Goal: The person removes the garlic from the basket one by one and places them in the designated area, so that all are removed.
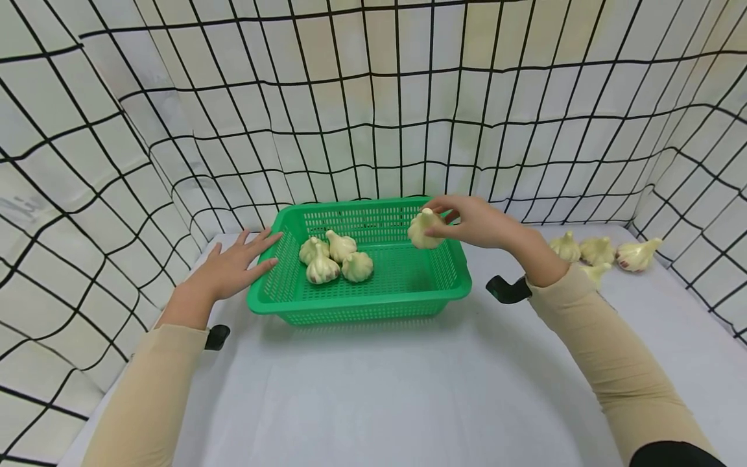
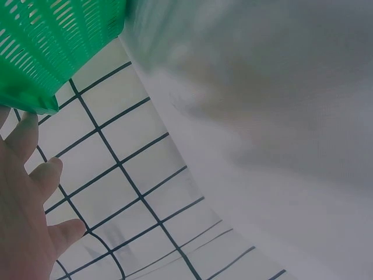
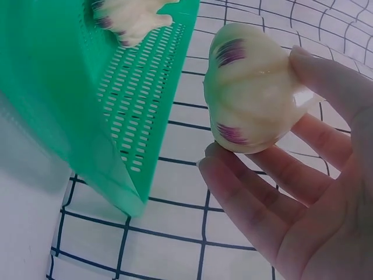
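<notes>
A green plastic basket (image 1: 373, 303) with slotted walls stands on the white table. In its left half lie several garlic bulbs (image 1: 322, 268), close together. My right hand (image 1: 480, 222) holds one garlic bulb (image 1: 425, 229) over the basket's right part, between thumb and fingers. The right wrist view shows this bulb (image 3: 250, 87) with purple streaks, apart from the basket wall. My left hand (image 1: 231, 264) touches the basket's left rim with spread, straight fingers; in the left wrist view its fingers (image 2: 23, 137) meet the rim from outside.
More garlic bulbs (image 1: 637, 254) lie on the table at the right, partly behind my right forearm. A black grid net (image 1: 403, 123) over white panels rises at the back and both sides. White cloth (image 1: 373, 389) covers the table in front of the basket.
</notes>
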Motion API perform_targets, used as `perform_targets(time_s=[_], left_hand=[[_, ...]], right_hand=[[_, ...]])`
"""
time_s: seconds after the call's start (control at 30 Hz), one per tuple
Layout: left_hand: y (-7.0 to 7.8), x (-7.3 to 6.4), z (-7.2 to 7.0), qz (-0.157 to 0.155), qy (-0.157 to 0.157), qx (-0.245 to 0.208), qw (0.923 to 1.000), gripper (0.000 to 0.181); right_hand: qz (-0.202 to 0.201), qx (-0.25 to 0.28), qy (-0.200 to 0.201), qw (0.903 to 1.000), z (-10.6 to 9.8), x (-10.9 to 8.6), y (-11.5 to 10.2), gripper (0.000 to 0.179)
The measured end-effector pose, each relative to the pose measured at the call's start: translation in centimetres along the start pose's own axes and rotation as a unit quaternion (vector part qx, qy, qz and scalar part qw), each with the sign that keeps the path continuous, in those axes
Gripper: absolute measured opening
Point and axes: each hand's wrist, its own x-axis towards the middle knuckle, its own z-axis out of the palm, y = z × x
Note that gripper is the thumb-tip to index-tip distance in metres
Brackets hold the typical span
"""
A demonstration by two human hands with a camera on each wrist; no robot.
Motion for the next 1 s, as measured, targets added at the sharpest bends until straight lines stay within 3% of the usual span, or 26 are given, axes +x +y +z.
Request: perform_targets(time_s=[0.43,1.0], left_hand=[[0.2,-0.1,-0.1,0.000,0.001,0.003,1.0000,0.070],[0.2,-0.2,0.0,0.000,0.002,-0.001,1.0000,0.070]], right_hand=[[0.011,-0.013,0.028,0.9995,-1.6,-3.3,0.8,0.039],[0.108,-0.029,0.050,0.9925,-3.7,-8.4,4.1,0.048]])
